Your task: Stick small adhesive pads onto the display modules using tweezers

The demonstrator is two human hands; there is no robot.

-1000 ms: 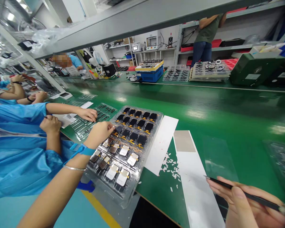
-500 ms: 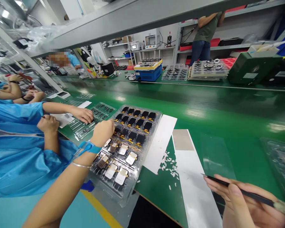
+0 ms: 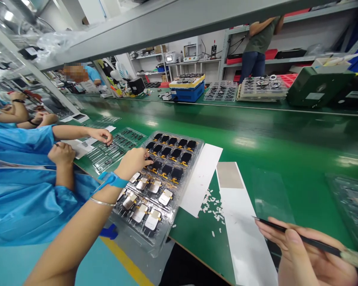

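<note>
My left hand (image 3: 133,163) reaches over a clear plastic tray (image 3: 190,174), its fingertips on or just above a black display module (image 3: 156,165). Several more black modules (image 3: 176,172) with orange tabs fill the tray's far rows. The near rows hold modules with pale film and tabs (image 3: 155,186). A blue wrist strap and a metal bangle circle my left wrist. At the bottom right, my right hand (image 3: 310,254) grips a slim black brush (image 3: 316,246) near a white strip (image 3: 244,234). I cannot tell whether my left hand holds anything.
A co-worker in a blue sleeve works at the tray's left, with hands (image 3: 100,136) over another clear tray (image 3: 128,139). A white sheet (image 3: 201,178) and pale scraps (image 3: 214,208) lie on the green bench (image 3: 286,135). Machines and trays stand beyond.
My left hand has moved farther over the tray, onto the black modules. The co-worker's forward hand has shifted left and lifted slightly. My right hand has barely moved.
</note>
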